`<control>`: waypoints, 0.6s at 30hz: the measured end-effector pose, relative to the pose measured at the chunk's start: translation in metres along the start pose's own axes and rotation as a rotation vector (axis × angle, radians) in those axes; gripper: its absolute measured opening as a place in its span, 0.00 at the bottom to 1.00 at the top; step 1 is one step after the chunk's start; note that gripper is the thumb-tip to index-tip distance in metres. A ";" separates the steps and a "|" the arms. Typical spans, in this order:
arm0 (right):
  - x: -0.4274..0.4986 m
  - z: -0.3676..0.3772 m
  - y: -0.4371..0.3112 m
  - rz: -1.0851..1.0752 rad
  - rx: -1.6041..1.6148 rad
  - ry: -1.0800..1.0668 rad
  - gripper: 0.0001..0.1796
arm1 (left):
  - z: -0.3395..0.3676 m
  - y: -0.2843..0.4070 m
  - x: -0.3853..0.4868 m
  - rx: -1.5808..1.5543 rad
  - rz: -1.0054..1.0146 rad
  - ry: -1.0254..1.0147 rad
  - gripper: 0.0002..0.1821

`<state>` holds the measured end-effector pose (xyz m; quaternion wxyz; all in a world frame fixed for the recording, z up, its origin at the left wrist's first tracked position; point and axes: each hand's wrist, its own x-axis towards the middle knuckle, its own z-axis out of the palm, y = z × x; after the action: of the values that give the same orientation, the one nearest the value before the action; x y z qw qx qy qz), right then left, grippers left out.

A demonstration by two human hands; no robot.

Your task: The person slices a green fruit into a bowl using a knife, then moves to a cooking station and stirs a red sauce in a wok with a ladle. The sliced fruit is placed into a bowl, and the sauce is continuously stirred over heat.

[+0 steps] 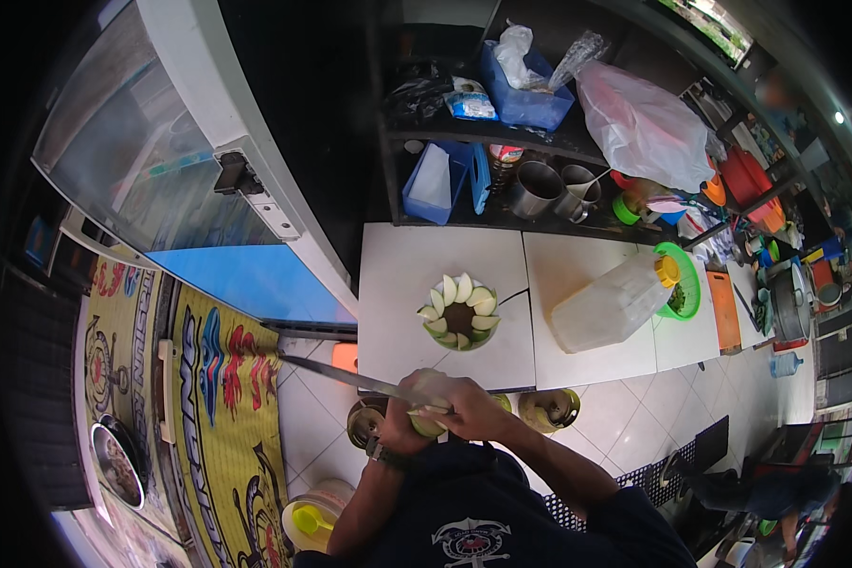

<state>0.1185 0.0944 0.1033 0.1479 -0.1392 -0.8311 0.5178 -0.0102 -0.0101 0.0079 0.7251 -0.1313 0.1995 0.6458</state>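
Note:
My left hand (406,426), with a watch on its wrist, holds a pale green fruit (426,424) with cut flesh, close to my body. My right hand (477,410) grips a long knife, its handle hidden in the fingers. The knife's blade (341,374) points left, passing over my left hand. Both hands meet just off the front edge of a white-tiled counter (394,284). On the counter, beyond my hands, is a round dish. Green-skinned fruit wedges (484,322) stand in a ring around its brown centre (459,317).
A large plastic jug (600,309) with a yellow cap lies tilted against a green basket (692,284). Behind the counter, dark shelves hold metal mugs (537,188) and blue bins (529,96). Gas cylinders (550,410) stand beneath. At left is a sliding window (206,142); another person (760,493) is far right.

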 end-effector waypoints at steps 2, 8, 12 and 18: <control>0.002 -0.002 -0.001 0.024 0.051 -0.012 0.16 | -0.008 -0.003 0.004 0.359 0.167 0.012 0.35; -0.002 -0.009 -0.014 0.060 0.324 0.010 0.10 | -0.003 -0.007 -0.015 1.569 1.288 -0.052 0.45; 0.002 -0.014 0.000 0.030 0.267 0.201 0.07 | 0.009 0.012 -0.023 1.416 0.884 -0.033 0.37; 0.032 -0.066 0.094 0.304 0.193 0.715 0.12 | 0.019 0.023 -0.009 -0.007 0.045 0.175 0.31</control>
<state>0.1220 0.2014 0.0496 0.3618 -0.4174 -0.6447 0.5285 -0.0318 -0.0065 0.0300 0.6897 -0.1851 0.2630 0.6487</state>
